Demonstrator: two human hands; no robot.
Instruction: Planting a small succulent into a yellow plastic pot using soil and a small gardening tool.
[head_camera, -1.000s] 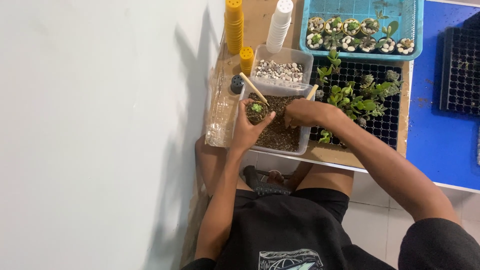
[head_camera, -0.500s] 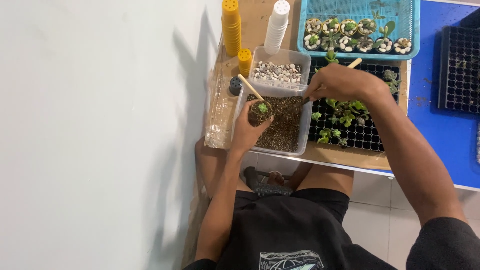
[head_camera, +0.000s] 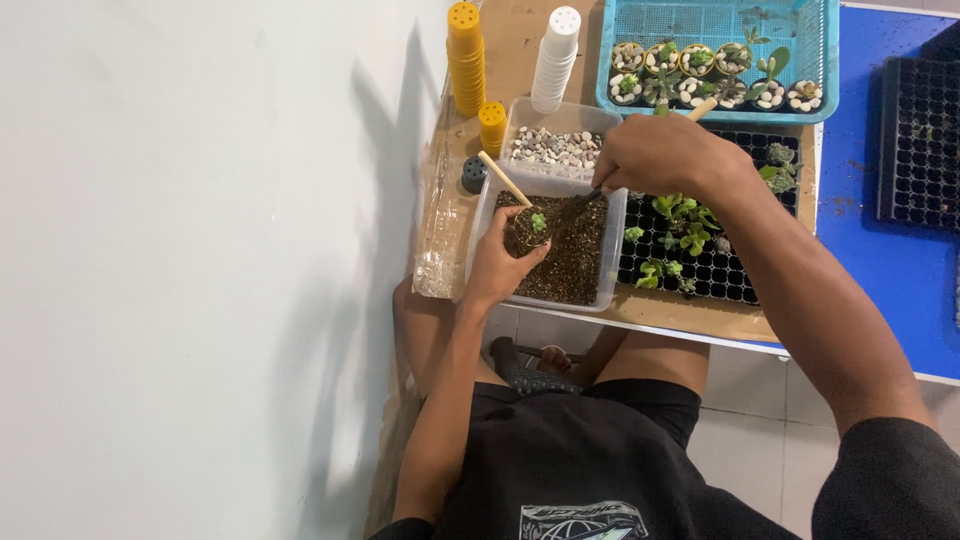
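the left hand (head_camera: 495, 262) is curled around a small pot (head_camera: 527, 230) with a tiny green seedling (head_camera: 539, 221) in it, held over the clear tub of soil (head_camera: 570, 262). the right hand (head_camera: 655, 155) is closed on a wooden-handled tool (head_camera: 700, 109) whose dark tip reaches down to the pot's rim (tip shape too small to tell). a second wooden stick (head_camera: 503, 177) leans on the tub's far corner. just behind sits a tub of pebbles (head_camera: 553, 146); beside it a yellow pot stack (head_camera: 465, 55) and a white pot stack (head_camera: 555, 58). a black seedling tray (head_camera: 720, 255) lies to the right, a blue basket (head_camera: 830, 60) of finished pots beyond it.
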